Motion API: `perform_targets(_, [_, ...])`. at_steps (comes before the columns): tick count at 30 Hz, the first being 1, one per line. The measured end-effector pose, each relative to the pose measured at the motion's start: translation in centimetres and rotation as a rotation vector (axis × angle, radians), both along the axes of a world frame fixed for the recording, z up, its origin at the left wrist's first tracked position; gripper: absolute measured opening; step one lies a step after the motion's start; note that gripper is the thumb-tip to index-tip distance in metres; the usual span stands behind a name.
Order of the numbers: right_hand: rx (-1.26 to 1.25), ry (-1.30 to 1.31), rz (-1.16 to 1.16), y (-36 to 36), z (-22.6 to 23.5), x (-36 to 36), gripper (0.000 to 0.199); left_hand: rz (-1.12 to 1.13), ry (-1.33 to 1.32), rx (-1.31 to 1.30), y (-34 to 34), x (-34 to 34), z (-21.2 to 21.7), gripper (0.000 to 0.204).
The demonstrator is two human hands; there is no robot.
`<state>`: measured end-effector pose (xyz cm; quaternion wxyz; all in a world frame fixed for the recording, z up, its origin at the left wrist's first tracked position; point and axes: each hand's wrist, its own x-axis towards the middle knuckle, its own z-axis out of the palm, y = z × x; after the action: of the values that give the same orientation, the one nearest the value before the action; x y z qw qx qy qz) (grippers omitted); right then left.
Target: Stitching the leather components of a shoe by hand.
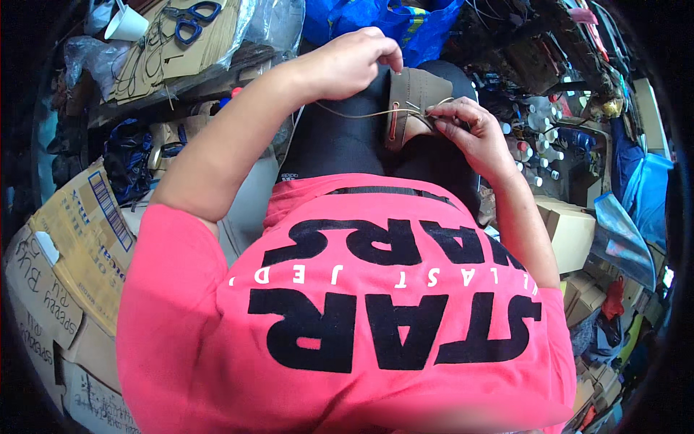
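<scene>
A brown leather shoe upper [418, 88] with stitched seams lies across my dark-trousered thighs. An orange-red lace [393, 124] runs through its left side. A thin tan cord [350, 116] loops from below my left wrist over to the upper's opening. My left hand [356, 64] hovers at the upper's far left corner, its fingers curled in and thumb bent down; what they pinch, if anything, is too small to make out. At the near right edge of the upper, my right hand [468, 130] pinches the cord between thumb and fingers.
Blue-handled scissors [189, 22] rest on a cardboard stack [177, 61] at the far left, beside a white cup [127, 24]. A blue bag [379, 25] sits beyond my knees. Several small bottles [538, 134] stand to the right. Cardboard boxes [87, 239] fill the near left.
</scene>
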<state>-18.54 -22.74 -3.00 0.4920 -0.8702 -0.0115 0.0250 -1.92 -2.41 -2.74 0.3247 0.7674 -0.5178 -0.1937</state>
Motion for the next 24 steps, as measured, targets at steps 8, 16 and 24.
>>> perform_targets(8, [0.023,0.114,0.088,-0.8,0.2,0.5,0.024,0.087,0.015,-0.17,1.3,-2.7,0.7,0.018])
perform_targets(16, [0.14,0.154,0.101,-1.4,-1.0,0.9,0.03,0.017,0.002,-0.096,0.6,-2.7,0.5,0.014])
perform_targets(24, [0.16,0.165,0.104,-1.4,-1.2,1.0,0.029,-0.048,-0.088,-0.103,0.0,-2.9,0.9,0.011])
